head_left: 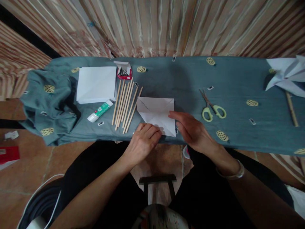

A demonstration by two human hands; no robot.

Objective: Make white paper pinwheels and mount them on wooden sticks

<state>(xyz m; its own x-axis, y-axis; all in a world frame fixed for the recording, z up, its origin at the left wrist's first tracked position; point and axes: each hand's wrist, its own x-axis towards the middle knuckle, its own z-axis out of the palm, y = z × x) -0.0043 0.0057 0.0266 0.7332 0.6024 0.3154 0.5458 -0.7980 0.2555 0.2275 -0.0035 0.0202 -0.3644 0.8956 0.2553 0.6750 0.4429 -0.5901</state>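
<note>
Along the far side of the table: pleated curtain point(166, 28). Over the tabletop: blue-green cloth point(190, 79) with yellow pineapple motifs, bunched at the left end. At far right, partly cut off by the frame: white paper pinwheel point(278, 81) with a stick handle. Toward the rear left: stack of white paper point(96, 84). At the near edge, directly before the person: creased white sheet point(156, 111), lying between both hands. Left of the sheet, side by side: wooden sticks point(128, 101). Right hand point(193, 130): released, index finger extended onto the sheet's right side. Left hand point(144, 141): fingers curled at the near-left edge of the sheet; pinching or merely resting, cannot tell. Right of the sheet, blades parted: green-handled scissors point(209, 103). Just below the stack, tilted: glue stick point(100, 111). Beside the stack, lid raised: small red box point(127, 77), containing small metal pieces point(123, 72).
</note>
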